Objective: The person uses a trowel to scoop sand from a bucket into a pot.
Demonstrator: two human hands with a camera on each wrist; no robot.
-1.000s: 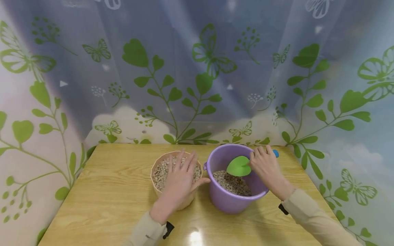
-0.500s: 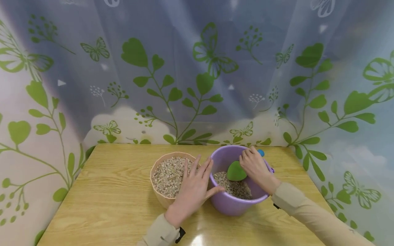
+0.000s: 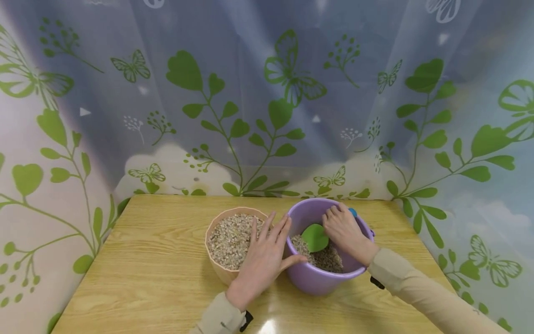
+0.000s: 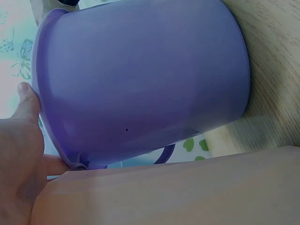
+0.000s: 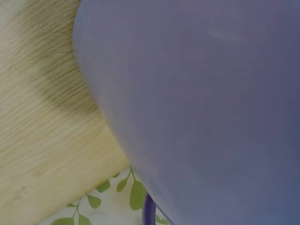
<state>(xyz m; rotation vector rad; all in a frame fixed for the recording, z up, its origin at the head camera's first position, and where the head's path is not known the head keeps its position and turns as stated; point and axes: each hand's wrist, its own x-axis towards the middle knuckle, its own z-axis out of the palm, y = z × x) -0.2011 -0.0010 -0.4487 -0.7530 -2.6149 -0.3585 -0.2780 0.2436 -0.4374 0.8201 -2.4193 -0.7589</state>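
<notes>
My right hand [image 3: 348,234] grips a toy shovel with a green blade [image 3: 315,238] and a blue handle end [image 3: 352,212]. It reaches over the rim of a purple bucket [image 3: 319,282], and the blade dips into the gravel [image 3: 331,260] inside. With fingers spread, my left hand [image 3: 260,262] lies against the bucket's left rim; its thumb touches that rim in the left wrist view. Beneath this hand stands a peach pot [image 3: 219,269] filled with gravel [image 3: 231,239]. Only the bucket's outer wall [image 5: 197,103] fills the right wrist view; the right hand is hidden there.
Both containers stand close together on a wooden table [image 3: 154,260]. A curtain [image 3: 250,93] printed with leaves and butterflies hangs behind the table and along its sides. The bucket's purple handle [image 4: 165,153] shows beyond the bucket in the left wrist view.
My left hand has moved right from above the pot to the bucket's rim. My right hand has moved left and lowered the shovel blade into the bucket's gravel.
</notes>
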